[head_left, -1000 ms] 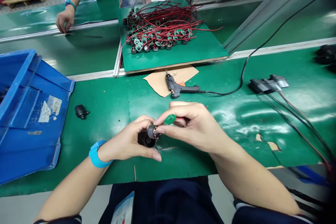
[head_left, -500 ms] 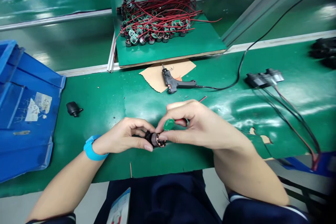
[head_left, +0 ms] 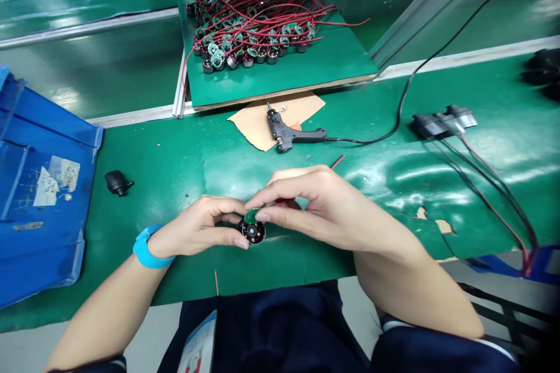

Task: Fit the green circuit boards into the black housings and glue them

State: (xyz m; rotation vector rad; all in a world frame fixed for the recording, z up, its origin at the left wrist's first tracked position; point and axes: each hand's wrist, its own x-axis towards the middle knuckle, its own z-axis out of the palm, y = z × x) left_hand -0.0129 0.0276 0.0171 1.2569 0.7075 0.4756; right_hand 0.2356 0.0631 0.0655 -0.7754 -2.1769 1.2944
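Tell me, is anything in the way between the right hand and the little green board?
No, nothing visible. The right hand pinches the green board directly, close beside the round part in the left hand.

Black round part: in the left hand, open end facing the camera, copper-coloured spots inside. Green circuit board: pinched in the right hand at the part's upper rim, contact indeterminable. Red wire: protrudes beyond the right hand.
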